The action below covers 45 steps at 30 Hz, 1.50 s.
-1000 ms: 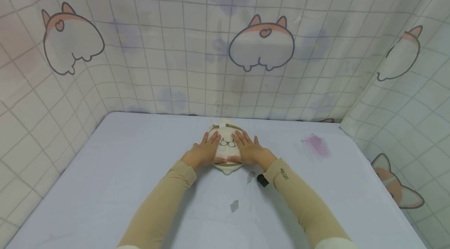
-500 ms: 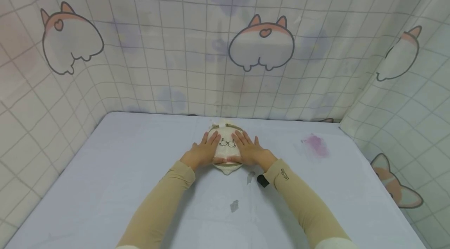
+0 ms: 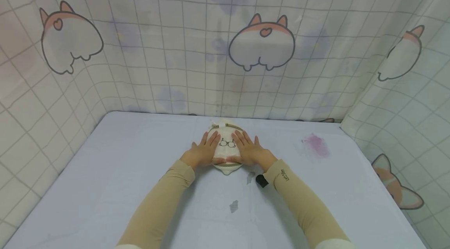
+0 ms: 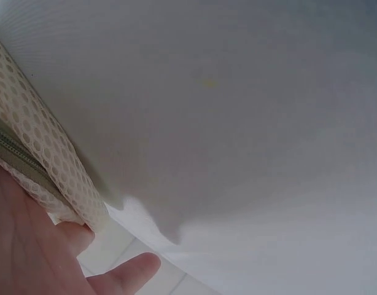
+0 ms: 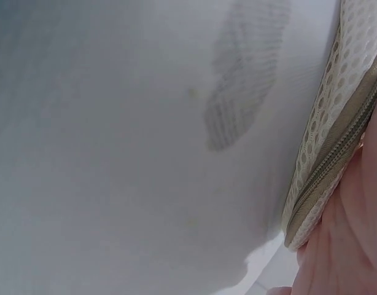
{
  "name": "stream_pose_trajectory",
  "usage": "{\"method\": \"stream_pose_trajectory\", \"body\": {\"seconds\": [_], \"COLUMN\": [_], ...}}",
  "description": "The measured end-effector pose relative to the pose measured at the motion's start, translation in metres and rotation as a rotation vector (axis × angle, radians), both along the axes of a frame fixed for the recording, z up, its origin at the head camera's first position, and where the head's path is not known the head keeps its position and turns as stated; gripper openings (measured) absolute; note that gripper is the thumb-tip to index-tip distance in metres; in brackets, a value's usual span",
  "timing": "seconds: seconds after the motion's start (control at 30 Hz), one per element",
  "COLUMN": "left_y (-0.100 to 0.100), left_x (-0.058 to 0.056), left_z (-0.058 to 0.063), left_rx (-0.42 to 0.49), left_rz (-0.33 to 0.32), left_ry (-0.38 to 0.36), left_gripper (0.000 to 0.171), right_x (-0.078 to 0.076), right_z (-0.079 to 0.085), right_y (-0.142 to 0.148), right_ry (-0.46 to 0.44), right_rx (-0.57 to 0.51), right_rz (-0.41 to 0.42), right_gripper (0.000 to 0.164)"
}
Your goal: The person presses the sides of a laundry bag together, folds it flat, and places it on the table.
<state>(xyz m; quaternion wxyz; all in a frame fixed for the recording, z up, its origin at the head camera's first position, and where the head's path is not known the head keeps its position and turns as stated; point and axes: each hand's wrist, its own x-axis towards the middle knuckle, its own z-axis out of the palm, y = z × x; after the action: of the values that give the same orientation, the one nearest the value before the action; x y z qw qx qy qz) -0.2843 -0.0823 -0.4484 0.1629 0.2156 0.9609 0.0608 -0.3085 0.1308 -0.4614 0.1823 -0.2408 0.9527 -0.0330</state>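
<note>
A cream zippered mesh pouch [image 3: 227, 152] with a line-drawn pair of glasses on top lies near the table's far edge. My left hand [image 3: 202, 153] rests on its left side, fingers straight and spread. On the opposite side, my right hand [image 3: 251, 153] rests the same way, and the two thumbs come together near the pouch's front. Honeycomb mesh [image 4: 38, 114] and an olive zipper [image 4: 19, 150] run beside the palm in the left wrist view. In the right wrist view, the brown-edged zipper [image 5: 342, 150] passes along the right palm [image 5: 351, 230]. Both hands hide parts of the pouch.
The white-covered table [image 3: 105, 186] carries a pink stain [image 3: 318, 145] at right and grey patches [image 3: 234, 206] in front of the pouch. A small black object [image 3: 262, 181] sits under the right wrist. Patterned grid curtains [image 3: 175, 45] enclose the table's back and sides.
</note>
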Motion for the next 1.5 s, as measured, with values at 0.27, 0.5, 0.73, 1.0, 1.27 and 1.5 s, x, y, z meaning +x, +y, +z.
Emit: {"method": "stream_pose_trajectory", "body": {"seconds": [0.27,0.5,0.73,1.0,1.27,1.5], "left_y": [-0.004,-0.006,-0.006,-0.006,-0.008,-0.008], "left_x": [-0.001,-0.001,-0.004,-0.007,-0.007,-0.003], "left_z": [0.000,-0.003,-0.001,-0.002,-0.004,-0.005], "left_rx": [-0.006,0.028,0.036,0.068,0.087,0.152], "left_rz": [-0.010,-0.015,-0.010,-0.002,0.005,0.027], "left_ry": [-0.006,-0.008,-0.009,-0.046,-0.053,-0.026], "left_gripper": [0.097,0.097,0.097,0.097,0.099,0.100], "right_x": [0.003,0.005,0.001,0.002,0.004,0.005], "right_z": [0.006,0.008,0.013,0.012,0.014,0.018], "right_y": [-0.002,-0.005,-0.005,-0.004,-0.002,0.001], "right_ry": [0.019,0.027,0.027,0.027,0.014,0.038], "right_rx": [-0.009,0.022,0.037,0.013,-0.030,-0.044], "right_rz": [0.009,0.008,0.000,0.003,0.026,0.067], "right_gripper": [0.099,0.099,0.098,0.097,0.097,0.097]}}
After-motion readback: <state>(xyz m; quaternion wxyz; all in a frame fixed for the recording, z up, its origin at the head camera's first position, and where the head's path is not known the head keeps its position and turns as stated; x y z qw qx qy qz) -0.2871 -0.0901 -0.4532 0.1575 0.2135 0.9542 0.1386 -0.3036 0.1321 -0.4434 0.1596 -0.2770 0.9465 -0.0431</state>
